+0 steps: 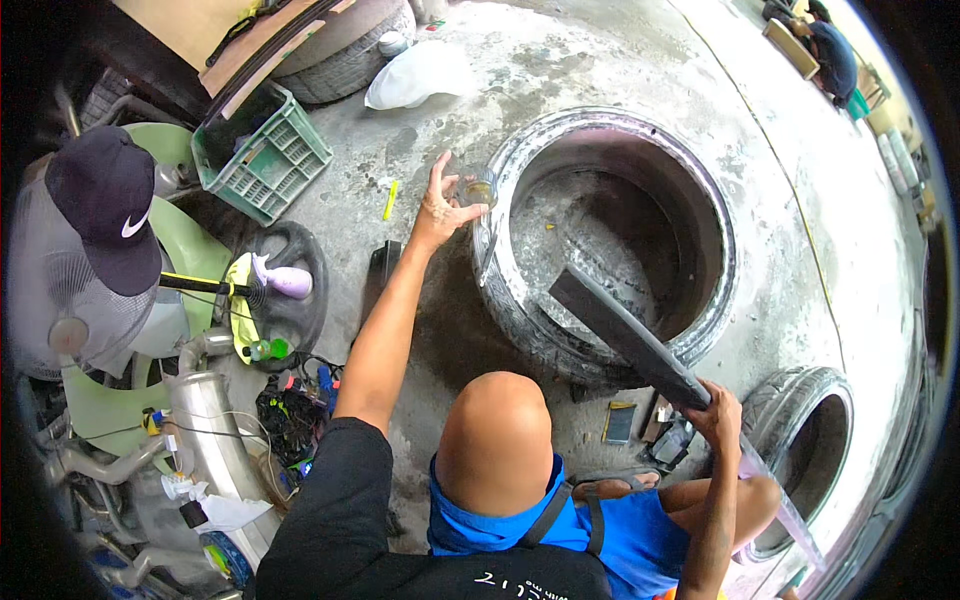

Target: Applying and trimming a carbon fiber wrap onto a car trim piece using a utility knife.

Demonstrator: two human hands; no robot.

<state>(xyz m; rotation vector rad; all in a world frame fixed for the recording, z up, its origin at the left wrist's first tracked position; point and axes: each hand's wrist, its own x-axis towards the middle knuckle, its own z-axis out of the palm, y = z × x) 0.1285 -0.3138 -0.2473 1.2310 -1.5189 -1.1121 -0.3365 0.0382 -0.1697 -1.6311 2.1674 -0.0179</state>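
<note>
My left hand (437,212) reaches forward to the left edge of an upright-opening tire (500,262) lying flat on the floor. Its thumb and fingers are around a small clear jar (482,191) with a yellowish tint, at the tire's rim. In my right hand (714,415) is a long dark flat bar (625,335), gripped near its lower end. The bar slants over the near side of the tire, its far tip above the opening. A pinkish translucent strip (775,490) runs below that hand, past my knee; whether it joins the bar I cannot tell.
A second tire (842,400) lies at the right. On the left are a green crate (270,165), a fan (65,290) with a dark cap (105,195), a black wheel-shaped base (300,325) and metal pipes (215,430). Another person (830,55) is at the far right.
</note>
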